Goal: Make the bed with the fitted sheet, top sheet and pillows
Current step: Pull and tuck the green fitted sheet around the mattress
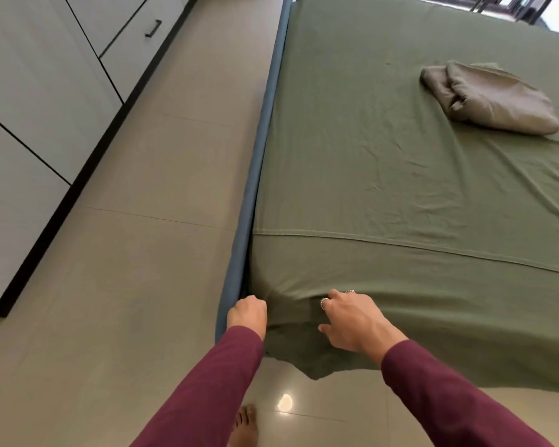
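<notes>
An olive-green sheet (pixel 384 162) covers the mattress, with a stitched hem line running across near the foot. Its near corner hangs loose over the bed's end. My left hand (pixel 247 312) is closed at the bed's near left corner, its fingers tucked into the gap between sheet and blue bed frame (pixel 262 150). My right hand (pixel 352 321), wearing rings, grips a bunched fold of the green sheet just right of that corner. A folded tan cloth (pixel 488 98) lies on the bed at the upper right.
White cabinets with black trim and a dark handle (pixel 153 28) line the left wall across a beige tiled aisle. My bare foot (pixel 246 424) stands on the glossy floor below the corner. Chair legs show beyond the bed's far end.
</notes>
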`<state>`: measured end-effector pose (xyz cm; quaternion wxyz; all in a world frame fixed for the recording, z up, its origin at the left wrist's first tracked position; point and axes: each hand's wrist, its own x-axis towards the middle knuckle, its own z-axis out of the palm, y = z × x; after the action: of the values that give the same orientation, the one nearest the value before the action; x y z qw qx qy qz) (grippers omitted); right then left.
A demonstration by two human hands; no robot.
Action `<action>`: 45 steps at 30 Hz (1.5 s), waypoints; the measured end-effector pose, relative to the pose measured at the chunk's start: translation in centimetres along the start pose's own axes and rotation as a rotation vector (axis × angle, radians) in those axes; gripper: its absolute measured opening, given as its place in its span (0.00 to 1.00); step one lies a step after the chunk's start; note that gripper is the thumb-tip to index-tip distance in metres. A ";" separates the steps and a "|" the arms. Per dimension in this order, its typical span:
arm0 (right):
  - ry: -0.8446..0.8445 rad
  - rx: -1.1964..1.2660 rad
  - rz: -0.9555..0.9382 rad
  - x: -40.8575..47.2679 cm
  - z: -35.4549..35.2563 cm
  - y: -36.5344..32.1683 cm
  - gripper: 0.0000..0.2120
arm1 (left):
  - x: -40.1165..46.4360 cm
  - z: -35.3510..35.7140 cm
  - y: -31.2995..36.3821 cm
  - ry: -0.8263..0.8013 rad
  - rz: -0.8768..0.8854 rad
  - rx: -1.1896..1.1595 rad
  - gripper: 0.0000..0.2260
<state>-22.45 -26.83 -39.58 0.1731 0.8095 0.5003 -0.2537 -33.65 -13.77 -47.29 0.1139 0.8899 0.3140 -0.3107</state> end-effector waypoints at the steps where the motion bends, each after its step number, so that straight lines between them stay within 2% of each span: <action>1: 0.000 0.004 -0.005 0.0 0.0 0.2 0.18 | -0.2 0.0 0.0 0.004 0.006 0.005 0.14; 5: 0.013 0.053 -0.007 -0.3 0.2 0.5 0.17 | -0.5 0.3 -0.2 0.062 0.011 -0.051 0.14; 8: 0.119 0.070 0.000 -0.8 1.2 0.9 0.17 | -0.7 1.0 -0.6 0.125 -0.048 -0.151 0.10; 12: 0.325 0.009 -0.005 -1.5 4.0 1.1 0.16 | -1.4 1.0 0.0 0.107 -0.160 -0.296 0.08; 14: 0.405 0.004 0.039 -1.9 5.2 0.9 0.15 | -1.6 1.3 0.2 0.126 -0.150 -0.225 0.11; 16: 0.446 -0.030 0.073 -2.1 6.0 0.7 0.16 | -1.6 1.3 0.3 0.105 -0.057 -0.035 0.18; 17: 0.436 -0.042 0.108 -2.1 6.3 0.7 0.18 | -1.5 1.0 0.3 0.127 -0.015 0.069 0.18; 19: 0.406 -0.037 0.194 -1.4 6.4 1.4 0.22 | -1.5 -0.6 0.4 0.113 0.069 0.219 0.06; 20: 0.375 -0.016 0.216 -1.0 6.4 2.0 0.23 | -0.8 -0.9 0.4 0.114 0.083 0.297 0.06; 21: 0.353 -0.005 0.213 -0.6 6.5 2.5 0.24 | -0.4 -1.2 0.2 0.179 0.128 0.314 0.08; 23: 0.306 -0.030 0.164 0.1 6.3 3.2 0.22 | -0.3 -2.2 -0.2 0.210 0.225 0.329 0.06; 25: 0.277 -0.079 0.089 0.2 6.0 3.3 0.18 | 0.4 -1.1 -0.6 0.286 0.264 0.304 0.13; 28: 0.226 -0.078 -0.009 -0.3 6.1 3.0 0.19 | 0.2 -1.6 -0.7 0.236 0.228 0.346 0.06; 31: 0.211 -0.077 -0.080 -0.8 6.6 2.7 0.20 | 1.2 -1.1 -0.5 0.184 0.224 0.468 0.14; 33: 0.159 -0.103 -0.169 -1.5 6.7 1.7 0.13 | 1.6 -0.9 -0.3 0.157 0.243 0.507 0.16; 34: 0.106 -0.125 -0.228 -1.8 7.6 1.0 0.10 | 1.8 -0.7 -0.3 0.134 0.245 0.527 0.16; 36: -0.084 -0.163 -0.263 -2.6 9.8 -1.0 0.13 | 1.9 -0.4 -0.4 0.096 0.233 0.552 0.16; 38: -0.186 -0.008 -0.155 -3.4 11.4 -2.5 0.14 | 1.9 -0.6 -0.4 0.078 0.244 0.538 0.15; 40: -0.194 0.162 -0.015 -4.1 12.9 -2.7 0.16 | 1.6 -0.8 -0.4 0.086 0.263 0.537 0.15; 45: 0.005 0.431 0.409 -5.3 14.9 2.5 0.13 | 0.6 -1.7 -0.1 0.043 0.221 0.536 0.13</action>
<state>-25.74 -39.71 -48.46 0.0434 0.9123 0.2618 -0.3119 -32.57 -12.76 -46.34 -0.0988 0.9236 0.1242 -0.3491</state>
